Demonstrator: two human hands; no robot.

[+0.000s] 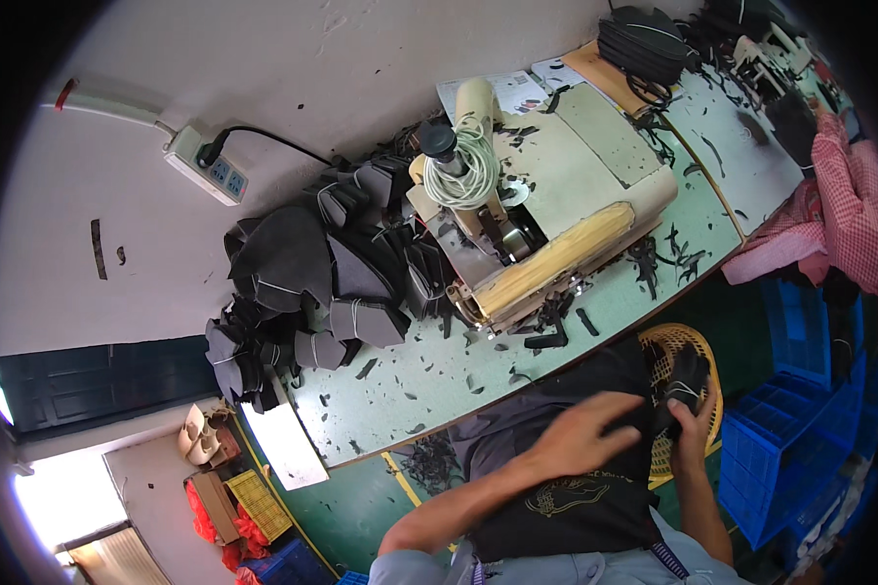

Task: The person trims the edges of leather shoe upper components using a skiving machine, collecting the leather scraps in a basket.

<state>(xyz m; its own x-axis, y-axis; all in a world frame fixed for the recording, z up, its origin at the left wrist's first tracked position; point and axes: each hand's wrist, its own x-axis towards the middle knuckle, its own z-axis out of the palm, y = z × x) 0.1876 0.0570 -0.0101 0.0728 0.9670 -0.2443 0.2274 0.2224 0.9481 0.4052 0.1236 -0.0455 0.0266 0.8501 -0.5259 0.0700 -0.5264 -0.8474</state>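
My right hand (691, 429) is closed around a tied bundle of black cut pieces (688, 378), held upright above a yellow plastic basket (714, 375). A thin light string runs round the bundle. My left hand (595, 431), slightly blurred, reaches over my lap toward the bundle, fingers apart and nothing visible between them. Beneath it a black apron (576, 502) with a yellow print covers my lap. In front of me on the pale green table (429, 390) stands a cream-coloured machine (576, 175) with a coil of pale cord (466, 166) on its post.
Tied stacks of dark grey pieces (283, 258) crowd the table's left side. Black scraps (551, 322) litter the tabletop and floor. Blue crates (771, 439) stand at right, near another person's pink checked sleeve (849, 185). A power strip (205, 166) hangs on the wall.
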